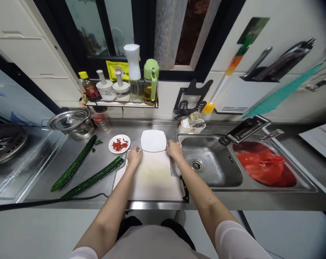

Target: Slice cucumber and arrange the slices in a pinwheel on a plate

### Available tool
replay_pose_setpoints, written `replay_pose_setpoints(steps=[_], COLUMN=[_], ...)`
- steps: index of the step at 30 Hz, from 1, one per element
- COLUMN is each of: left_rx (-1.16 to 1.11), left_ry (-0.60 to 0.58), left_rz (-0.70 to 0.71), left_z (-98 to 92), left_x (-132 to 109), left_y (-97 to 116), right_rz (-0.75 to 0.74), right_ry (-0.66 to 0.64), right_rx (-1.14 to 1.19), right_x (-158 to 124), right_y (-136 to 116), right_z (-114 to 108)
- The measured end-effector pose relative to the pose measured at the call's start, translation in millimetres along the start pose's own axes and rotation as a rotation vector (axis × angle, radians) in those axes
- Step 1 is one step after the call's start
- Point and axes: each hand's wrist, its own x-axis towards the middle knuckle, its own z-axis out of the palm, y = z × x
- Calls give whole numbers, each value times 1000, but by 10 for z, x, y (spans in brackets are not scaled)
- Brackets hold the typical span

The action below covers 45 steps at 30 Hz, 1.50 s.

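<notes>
A white cutting board point(152, 180) lies at the counter's front edge, with a faint greenish stain on it. My left hand point(135, 157) is closed on its far left corner, fingers curled. At the far right corner my right hand point(174, 149) is closed too, its fingertips close to a white squarish plate point(153, 140) just behind the board. A knife point(184, 189) with a black handle rests along the board's right side, its blade partly hidden. Two cucumbers point(92, 178) lie on the left, near a small white dish point(119, 144) of chopped red pieces.
A lidded steel pot point(72, 124) and a red-capped jar point(101, 122) stand at the back left. Above hangs a shelf point(125, 104) with several seasoning containers. On the right is a steel sink point(214, 165) with a faucet point(245, 129); a red plastic bag point(261, 167) fills its second basin.
</notes>
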Motion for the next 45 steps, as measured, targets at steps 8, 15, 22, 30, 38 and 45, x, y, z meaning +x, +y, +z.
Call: replay_pose_setpoints(steps=[8,15,22,30,38,45], left_rx=[144,59,-28,-265,-347,-289], left_ry=[-122,-162,-147,-54,-101,-145], left_rz=[-90,-193,-190,-25,25,-24], left_z=[198,248,103,-66,-81,-85], left_x=[313,505,482,147,-581,-1091], left_y=[103,195,194,70,-420,-796], right_rz=[51,154,153,103,-25,-19], right_ry=[-71,-95,-90,-1,-41,-136], right_rx=[57,119,272,543,635,515], right_x=[279,422,421,89,-594,-1151], right_y=[-105,-137,-65,111,300,299], right_z=[301,348,222,109,370,606])
